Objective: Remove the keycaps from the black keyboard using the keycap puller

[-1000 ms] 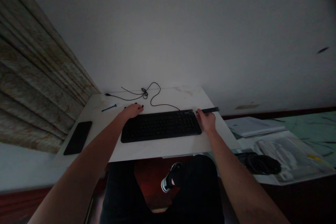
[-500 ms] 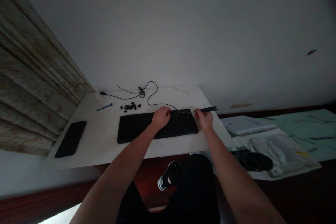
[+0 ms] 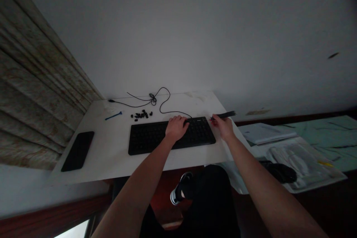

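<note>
A black corded keyboard (image 3: 149,139) lies on the white desk, several of its keys hidden by my hand. My left hand (image 3: 176,129) rests on the keyboard's upper middle, fingers reaching forward over the keys and apparently holding nothing. Just past the keyboard's right end, my right hand (image 3: 223,127) is closed on a slim black brush (image 3: 228,114), whose wider end points right beyond the hand. Left of my left hand, behind the keyboard, lies a scatter of small black keycaps (image 3: 142,115). Farther left is a thin blue tool (image 3: 113,116).
The keyboard's cable (image 3: 165,101), tied in a bundle, runs along the desk's back by the wall. A black phone (image 3: 78,150) lies at the front left. On the right, a lower surface holds a white box (image 3: 264,133), plastic packaging (image 3: 295,161) and a black item (image 3: 281,173).
My left hand has shifted slightly right on the keyboard, its fingers now lying flatter. My right hand keeps the brush beside the keyboard's right end. The whole view has moved a little.
</note>
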